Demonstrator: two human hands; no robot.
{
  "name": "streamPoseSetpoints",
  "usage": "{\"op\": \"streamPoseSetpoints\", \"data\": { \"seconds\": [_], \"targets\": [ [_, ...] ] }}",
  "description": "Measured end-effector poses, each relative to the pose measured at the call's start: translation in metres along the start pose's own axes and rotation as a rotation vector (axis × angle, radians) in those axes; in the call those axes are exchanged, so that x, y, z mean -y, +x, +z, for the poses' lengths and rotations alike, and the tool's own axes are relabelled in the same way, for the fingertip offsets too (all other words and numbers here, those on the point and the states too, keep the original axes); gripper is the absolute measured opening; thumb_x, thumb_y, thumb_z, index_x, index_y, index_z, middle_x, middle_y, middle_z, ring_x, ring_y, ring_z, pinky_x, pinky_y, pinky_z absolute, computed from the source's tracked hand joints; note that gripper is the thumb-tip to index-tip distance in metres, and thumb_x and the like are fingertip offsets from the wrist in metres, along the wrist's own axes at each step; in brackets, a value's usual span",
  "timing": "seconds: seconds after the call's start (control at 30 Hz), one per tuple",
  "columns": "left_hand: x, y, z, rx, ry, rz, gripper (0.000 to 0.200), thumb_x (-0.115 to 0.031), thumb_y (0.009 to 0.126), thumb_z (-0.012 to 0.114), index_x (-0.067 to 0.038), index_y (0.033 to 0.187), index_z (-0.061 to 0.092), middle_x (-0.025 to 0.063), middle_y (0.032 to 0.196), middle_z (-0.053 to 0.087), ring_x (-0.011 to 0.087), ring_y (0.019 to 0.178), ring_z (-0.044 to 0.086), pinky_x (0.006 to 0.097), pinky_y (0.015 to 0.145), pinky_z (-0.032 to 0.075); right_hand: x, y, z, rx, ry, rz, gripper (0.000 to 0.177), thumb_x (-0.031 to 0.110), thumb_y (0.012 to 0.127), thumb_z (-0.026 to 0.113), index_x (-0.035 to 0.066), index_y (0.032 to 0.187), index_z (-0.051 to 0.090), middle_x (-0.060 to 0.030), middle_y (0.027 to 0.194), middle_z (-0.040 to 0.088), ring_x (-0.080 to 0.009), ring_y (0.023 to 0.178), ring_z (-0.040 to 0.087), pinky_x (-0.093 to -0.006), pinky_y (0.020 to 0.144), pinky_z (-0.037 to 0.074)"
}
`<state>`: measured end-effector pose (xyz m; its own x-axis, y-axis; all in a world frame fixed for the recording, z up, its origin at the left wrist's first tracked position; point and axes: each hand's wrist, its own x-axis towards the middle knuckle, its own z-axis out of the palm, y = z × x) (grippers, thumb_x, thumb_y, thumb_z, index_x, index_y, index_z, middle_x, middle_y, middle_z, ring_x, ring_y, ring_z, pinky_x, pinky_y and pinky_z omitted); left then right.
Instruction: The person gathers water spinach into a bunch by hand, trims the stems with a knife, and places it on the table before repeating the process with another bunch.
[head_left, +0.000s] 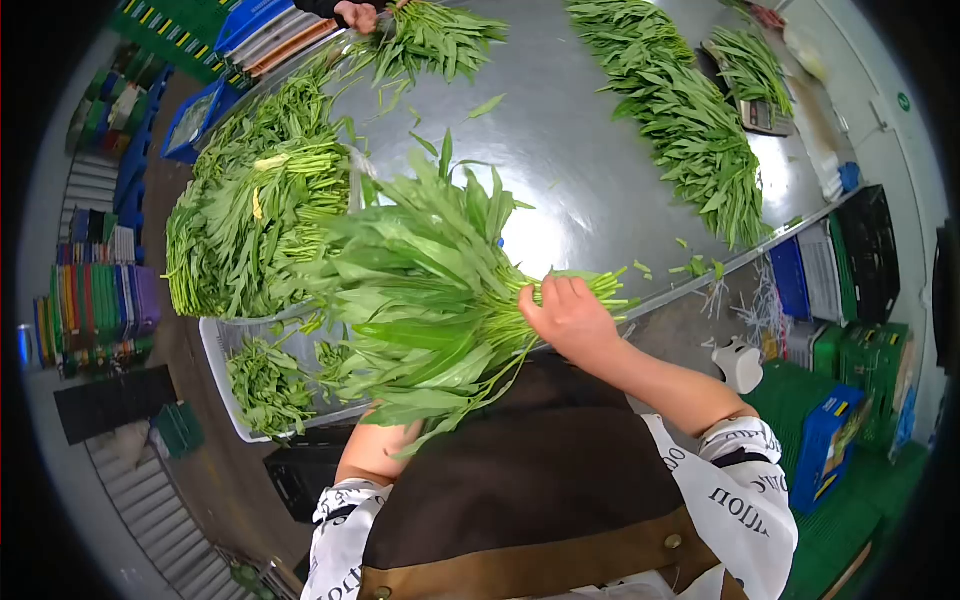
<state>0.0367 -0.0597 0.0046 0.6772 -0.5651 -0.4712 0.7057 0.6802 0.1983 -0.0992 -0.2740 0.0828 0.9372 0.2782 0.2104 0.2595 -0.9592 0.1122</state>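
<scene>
A big bunch of water spinach (pixel 430 280) with long narrow green leaves fills the middle of the view. My right hand (pixel 571 318) is closed around its pale stems, whose cut ends stick out to the right. Leaves spread left, over the edge of a heap of loose water spinach (pixel 265 220). Of my left arm, only the forearm (pixel 380 445) shows; the hand itself is hidden beneath the leaves, so its fingers cannot be seen. Below the heap is a clear plastic tub (pixel 215 365) with more greens in it.
On the metal table (pixel 560 110), a row of bunched greens (pixel 680 120) runs along the right. Another bunch lies on a scale (pixel 765 118). At the far edge, another person's hand (pixel 357 15) is beside greens (pixel 430 40). Crates (pixel 830 440) stand on the floor at right.
</scene>
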Motion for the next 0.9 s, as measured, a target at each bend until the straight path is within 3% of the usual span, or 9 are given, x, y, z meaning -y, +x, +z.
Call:
{"op": "streamPoseSetpoints", "data": {
  "seconds": [0.27, 0.37, 0.47, 0.57, 0.63, 0.67, 0.73, 0.83, 0.9],
  "targets": [
    [0.022, 0.041, 0.032, -0.038, 0.024, 0.156, 0.051, -0.034, 0.097, 0.045, -0.005, 0.139, 0.039, 0.0129, 0.142, 0.041, 0.0257, 0.127, 0.042, 0.0407, 0.108, 0.031, -0.073, -0.016, 0.002, -0.032, 0.080, 0.023, 0.032, 0.010, 0.071, 0.057, 0.005, 0.103, 0.056, -0.0094, 0.079, 0.055, -0.0221, 0.071, 0.054, -0.0331, 0.065, 0.043],
    [0.010, 0.053, 0.042, -0.024, 0.098, 0.238, 0.050, -0.032, 0.098, 0.045, -0.005, 0.140, 0.038, 0.0130, 0.142, 0.041, 0.0250, 0.127, 0.042, 0.0399, 0.108, 0.031, -0.104, -0.025, 0.013, 0.000, 0.385, 0.037, 0.034, 0.009, 0.068, 0.059, 0.005, 0.102, 0.056, -0.0088, 0.068, 0.052, -0.0225, 0.065, 0.055, -0.0356, 0.061, 0.043],
    [-0.008, 0.062, 0.064, 0.006, 0.324, 0.424, 0.050, -0.029, 0.098, 0.045, -0.004, 0.140, 0.037, 0.0131, 0.142, 0.040, 0.0244, 0.127, 0.042, 0.0391, 0.108, 0.030, -0.136, -0.030, 0.031, 0.473, 0.805, 0.253, 0.043, 0.003, 0.069, 0.062, 0.003, 0.113, 0.058, -0.0129, 0.080, 0.063, -0.0290, 0.078, 0.063, -0.0382, 0.070, 0.048],
    [0.019, 0.039, 0.137, -0.109, 0.927, 0.799, 0.050, -0.026, 0.099, 0.044, -0.004, 0.143, 0.033, 0.0137, 0.142, 0.041, 0.0249, 0.126, 0.044, 0.0394, 0.107, 0.032, -0.161, -0.045, 0.086, 0.706, 1.532, 0.482, 0.044, 0.004, 0.069, 0.067, 0.001, 0.112, 0.061, -0.0131, 0.093, 0.067, -0.0278, 0.087, 0.063, -0.0358, 0.078, 0.048],
    [0.050, 0.023, 0.167, 0.067, 1.409, 0.909, 0.060, -0.029, 0.092, 0.056, -0.002, 0.142, 0.034, 0.0151, 0.139, 0.044, 0.0278, 0.124, 0.046, 0.0413, 0.108, 0.031, -0.174, -0.048, 0.097, 0.750, 1.904, 0.616, 0.043, 0.004, 0.067, 0.070, 0.000, 0.109, 0.063, -0.0131, 0.098, 0.067, -0.0257, 0.092, 0.062, -0.0346, 0.082, 0.047],
    [0.058, 0.022, 0.164, 0.262, 1.591, 0.821, 0.078, -0.032, 0.080, 0.072, 0.000, 0.141, 0.035, 0.0145, 0.138, 0.045, 0.0284, 0.124, 0.046, 0.0414, 0.107, 0.032, -0.180, -0.047, 0.094, 0.761, 1.988, 0.698, 0.042, 0.004, 0.065, 0.072, -0.001, 0.106, 0.064, -0.0131, 0.099, 0.067, -0.0244, 0.094, 0.061, -0.0342, 0.083, 0.046],
    [0.096, 0.018, 0.205, 0.679, 2.239, 0.701, 0.096, -0.035, 0.063, 0.084, -0.001, 0.139, 0.037, 0.0183, 0.140, 0.042, 0.0360, 0.129, 0.040, 0.0455, 0.108, 0.029, -0.187, -0.045, 0.088, 0.801, 2.058, 0.795, 0.037, 0.004, 0.063, 0.074, -0.003, 0.098, 0.066, -0.0147, 0.104, 0.065, -0.0242, 0.100, 0.058, -0.0347, 0.085, 0.044],
    [0.147, 0.044, 0.210, 0.975, 2.759, 0.648, 0.097, -0.029, 0.059, 0.082, -0.003, 0.139, 0.036, 0.0195, 0.139, 0.042, 0.0369, 0.133, 0.034, 0.0527, 0.110, 0.022, -0.186, -0.040, 0.084, 1.076, 2.115, 0.557, 0.031, 0.003, 0.061, 0.075, -0.003, 0.091, 0.067, -0.0141, 0.090, 0.067, -0.0225, 0.086, 0.062, -0.0337, 0.077, 0.047],
    [0.161, 0.065, 0.193, 1.044, 2.749, 0.686, 0.088, -0.024, 0.061, 0.079, -0.003, 0.136, 0.039, 0.0189, 0.129, 0.048, 0.0359, 0.127, 0.040, 0.0526, 0.110, 0.023, -0.173, -0.043, 0.084, 0.896, 2.026, 0.281, 0.029, 0.001, 0.061, 0.075, -0.003, 0.089, 0.067, -0.0120, 0.084, 0.067, -0.0200, 0.077, 0.063, -0.0336, 0.069, 0.049]
  ]
}}
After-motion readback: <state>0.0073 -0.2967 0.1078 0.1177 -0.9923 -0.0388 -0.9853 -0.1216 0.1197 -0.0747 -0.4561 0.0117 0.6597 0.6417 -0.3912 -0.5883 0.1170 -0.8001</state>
